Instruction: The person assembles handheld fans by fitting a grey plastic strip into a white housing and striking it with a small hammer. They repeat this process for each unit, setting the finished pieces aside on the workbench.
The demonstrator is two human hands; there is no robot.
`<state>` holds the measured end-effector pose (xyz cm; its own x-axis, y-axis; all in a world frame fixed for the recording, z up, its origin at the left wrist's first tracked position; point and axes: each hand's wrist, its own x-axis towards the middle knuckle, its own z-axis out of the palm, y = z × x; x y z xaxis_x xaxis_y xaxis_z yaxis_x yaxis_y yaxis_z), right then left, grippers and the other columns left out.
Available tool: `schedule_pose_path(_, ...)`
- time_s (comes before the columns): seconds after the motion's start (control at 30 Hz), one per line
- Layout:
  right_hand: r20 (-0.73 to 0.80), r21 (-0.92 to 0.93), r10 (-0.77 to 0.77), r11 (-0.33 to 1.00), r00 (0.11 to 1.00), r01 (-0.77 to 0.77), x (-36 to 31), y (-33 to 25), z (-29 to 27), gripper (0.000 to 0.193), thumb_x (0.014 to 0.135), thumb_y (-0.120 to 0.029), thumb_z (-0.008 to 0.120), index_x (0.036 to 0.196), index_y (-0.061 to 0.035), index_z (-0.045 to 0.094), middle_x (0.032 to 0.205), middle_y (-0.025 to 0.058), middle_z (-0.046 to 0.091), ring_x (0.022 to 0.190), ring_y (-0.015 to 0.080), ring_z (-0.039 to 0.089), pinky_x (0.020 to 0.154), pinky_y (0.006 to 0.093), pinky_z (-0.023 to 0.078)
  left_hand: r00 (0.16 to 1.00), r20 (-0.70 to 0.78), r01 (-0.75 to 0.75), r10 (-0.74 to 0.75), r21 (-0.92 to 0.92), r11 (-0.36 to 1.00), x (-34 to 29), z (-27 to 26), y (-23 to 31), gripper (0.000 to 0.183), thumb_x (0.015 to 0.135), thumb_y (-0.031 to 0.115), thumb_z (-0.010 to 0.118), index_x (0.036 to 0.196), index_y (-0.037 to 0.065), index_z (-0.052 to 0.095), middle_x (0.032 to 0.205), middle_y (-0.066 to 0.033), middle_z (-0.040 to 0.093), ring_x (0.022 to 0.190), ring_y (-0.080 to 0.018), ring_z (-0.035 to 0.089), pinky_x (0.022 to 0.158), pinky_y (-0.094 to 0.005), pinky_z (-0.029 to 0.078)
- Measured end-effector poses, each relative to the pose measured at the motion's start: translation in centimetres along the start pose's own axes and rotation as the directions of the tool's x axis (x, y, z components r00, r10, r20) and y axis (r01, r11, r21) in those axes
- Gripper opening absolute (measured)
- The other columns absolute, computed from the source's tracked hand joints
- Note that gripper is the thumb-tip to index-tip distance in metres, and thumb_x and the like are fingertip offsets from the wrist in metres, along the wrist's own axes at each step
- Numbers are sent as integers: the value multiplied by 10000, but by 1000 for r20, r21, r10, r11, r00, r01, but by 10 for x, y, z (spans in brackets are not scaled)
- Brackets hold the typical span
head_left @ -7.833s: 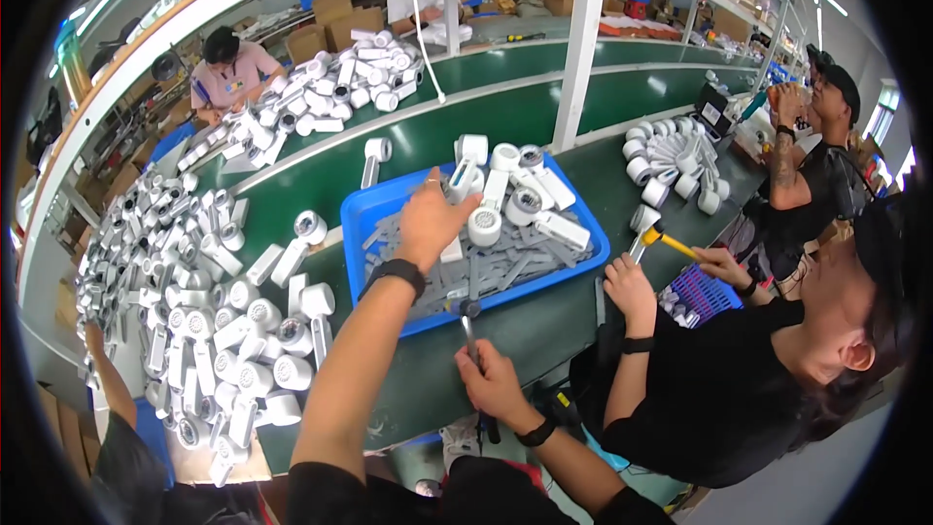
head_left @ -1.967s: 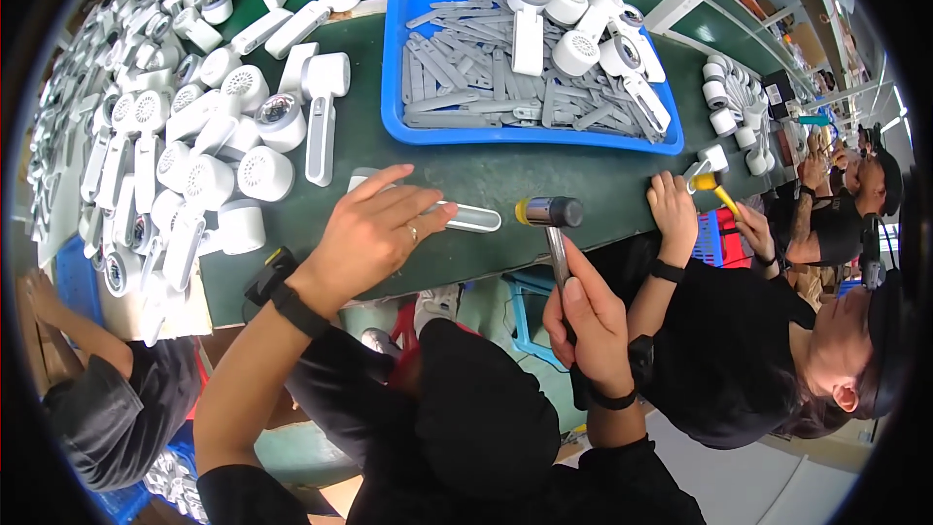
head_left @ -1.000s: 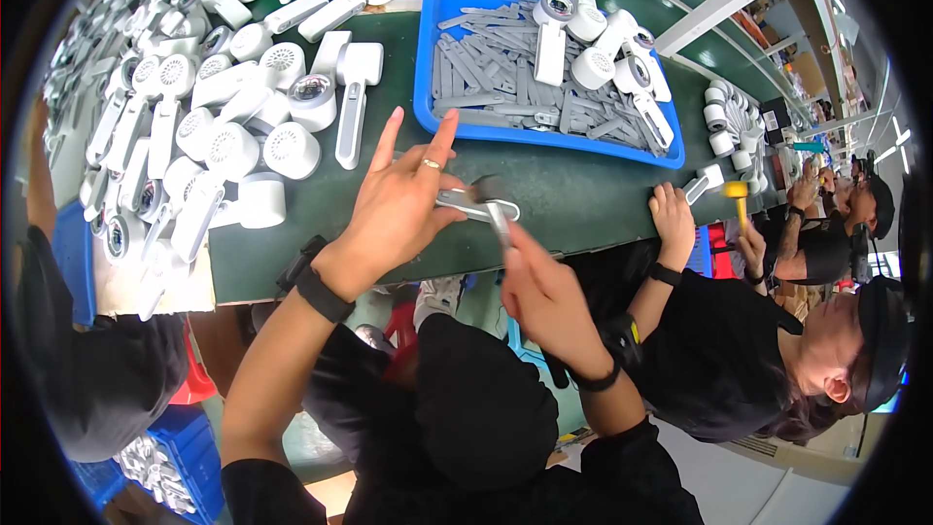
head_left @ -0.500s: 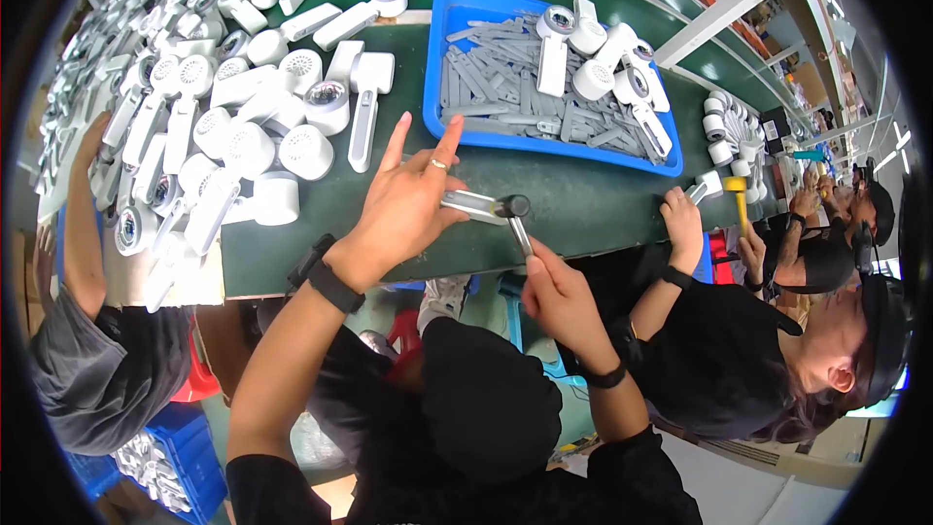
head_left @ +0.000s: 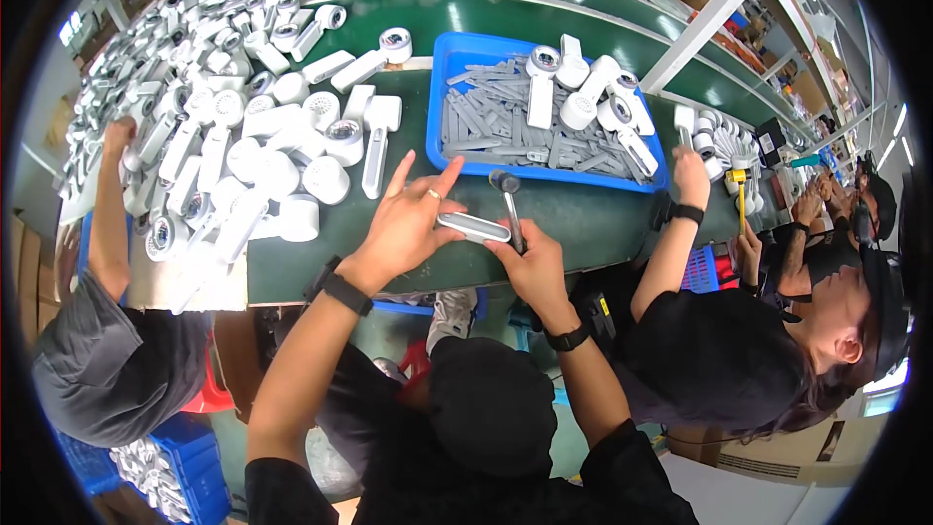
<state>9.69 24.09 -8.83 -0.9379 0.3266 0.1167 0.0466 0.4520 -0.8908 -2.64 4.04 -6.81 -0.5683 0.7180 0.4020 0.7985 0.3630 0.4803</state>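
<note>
Over the green table, my left hand [head_left: 403, 224] pinches one end of a white handle [head_left: 476, 227] with a long grey strip set into it. Its first fingers stretch out above the handle; the palm side is hidden. My right hand [head_left: 533, 270] is closed around the shaft of a small hammer [head_left: 505, 182], whose dark round head points away from me, beyond the white handle. The right thumb touches the handle's other end. Just beyond my hands stands a blue tray [head_left: 544, 173] of loose grey strips, with several white round-headed handheld devices [head_left: 540, 97] on top.
A big pile of white handheld devices [head_left: 258, 160] covers the left, where another person's arm [head_left: 112, 224] reaches in. At the right, a person's hand [head_left: 690, 178] is by more white devices [head_left: 729, 141], near a yellow hammer [head_left: 739, 185]. A white post [head_left: 714, 15] rises behind the tray.
The hammer's head has lifted off the white handle and swung away. My right hand has come in to touch the handle's end. The handle's grey strip now shows fully. The right-hand person has reached farther forward.
</note>
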Motion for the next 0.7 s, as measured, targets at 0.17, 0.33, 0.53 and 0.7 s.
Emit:
schedule_pose_path(0.17, 224, 310, 352, 859, 909, -409, -4, -28, -21, 300, 1006, -236, 666, 1128, 36, 630, 650, 27, 573, 446, 70, 451, 408, 259, 336, 999, 33, -37, 35, 70, 997, -21, -32, 18, 986, 681, 231, 908, 1530, 103, 423, 1541, -112, 468, 1438, -349, 412, 1212, -535, 302)
schedule_pose_path(0.33, 252, 532, 414, 696, 875, -482, 10, -30, -16, 328, 1062, -321, 545, 1027, 1, 600, 607, 64, 581, 345, 72, 385, 336, 247, 299, 986, 77, 160, -150, -144, 977, -33, -29, 16, 758, 712, 178, 885, 1357, 52, 509, 1452, -170, 465, 1287, -393, 519, 1045, -435, 480)
schedule_pose_path(0.53, 145, 458, 368, 798, 918, -392, 19, -3, -25, 319, 1062, -296, 562, 1131, 6, 639, 604, 52, 570, 348, 66, 390, 325, 244, 288, 937, 279, 252, -212, -114, 961, -9, -45, -11, 551, 757, 177, 836, 1188, 19, 530, 1172, -196, 591, 1091, -391, 598, 947, -430, 484)
schedule_pose_path(0.7, 87, 463, 285, 837, 955, -292, 30, 11, -42, 290, 1065, -263, 562, 1135, 4, 652, 597, 38, 562, 341, 63, 388, 323, 238, 286, 957, 287, 58, -48, -25, 998, -6, -44, -14, 660, 752, 217, 871, 1274, 3, 529, 1256, -199, 587, 1191, -393, 572, 1033, -440, 456)
